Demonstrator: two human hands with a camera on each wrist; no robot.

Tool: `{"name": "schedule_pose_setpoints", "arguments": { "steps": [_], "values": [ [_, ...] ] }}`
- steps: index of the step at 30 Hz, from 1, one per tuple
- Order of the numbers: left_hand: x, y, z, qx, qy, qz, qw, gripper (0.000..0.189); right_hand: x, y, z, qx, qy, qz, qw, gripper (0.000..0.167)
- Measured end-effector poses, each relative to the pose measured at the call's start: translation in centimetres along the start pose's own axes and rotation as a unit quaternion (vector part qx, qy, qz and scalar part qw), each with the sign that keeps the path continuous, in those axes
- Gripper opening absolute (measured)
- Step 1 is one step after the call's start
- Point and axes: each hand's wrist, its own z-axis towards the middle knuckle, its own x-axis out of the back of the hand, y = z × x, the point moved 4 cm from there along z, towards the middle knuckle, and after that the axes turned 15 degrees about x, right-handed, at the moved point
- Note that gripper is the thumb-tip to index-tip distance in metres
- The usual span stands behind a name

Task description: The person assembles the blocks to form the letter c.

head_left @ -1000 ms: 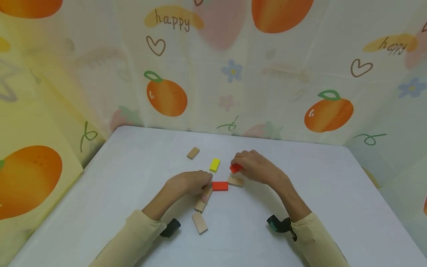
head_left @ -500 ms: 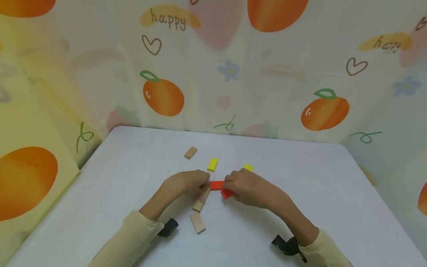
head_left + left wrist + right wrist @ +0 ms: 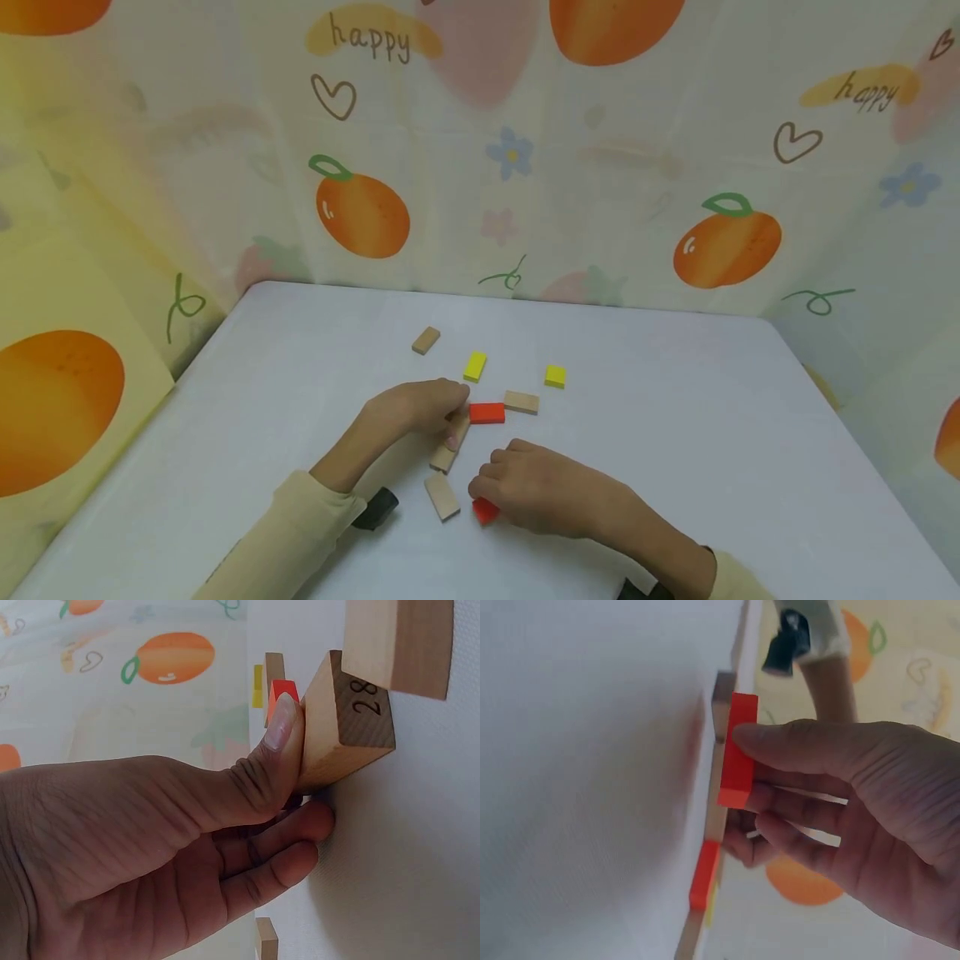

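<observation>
My left hand [image 3: 412,410] pinches a plain wooden block [image 3: 444,458] that lies slanted on the table. In the left wrist view the thumb lies along this block, whose end face is marked 28 [image 3: 365,712]. My right hand [image 3: 551,490] holds a red block [image 3: 485,511] by its sides, low over the table. The right wrist view shows the thumb on one face of this red block and fingertips behind it. Left of it lies another wooden block [image 3: 442,497]. A second red block [image 3: 487,413] meets the far end of the left hand's block.
One wooden block [image 3: 521,402] adjoins the second red block's right end. Farther back lie two yellow blocks, one on the left [image 3: 475,367] and one on the right [image 3: 555,377]. Another wooden block [image 3: 426,340] is behind them. A patterned cloth [image 3: 450,167] hangs beyond the white table [image 3: 675,400].
My right hand has carried the red block toward me and left, from beside the far blocks to near the closest wooden block. The right yellow block is uncovered. My left hand stays in place.
</observation>
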Motion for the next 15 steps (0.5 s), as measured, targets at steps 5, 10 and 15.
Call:
{"name": "schedule_pose_setpoints", "arguments": {
  "steps": [5,10,15],
  "values": [
    [0.0,0.0,0.0,0.003,-0.001,-0.008,1.0000,0.027,-0.6,-1.1,0.6,0.026,0.006,0.010,0.9996,0.012],
    [0.0,0.1,-0.1,-0.002,0.002,0.003,1.0000,0.028,-1.1,-1.5,1.0,0.038,0.030,0.007,0.9988,0.010],
    [-0.1,0.1,-0.1,-0.001,0.004,0.008,1.0000,0.027,-1.2,-1.3,0.9,0.036,0.033,0.011,0.9987,0.024]
  ]
}}
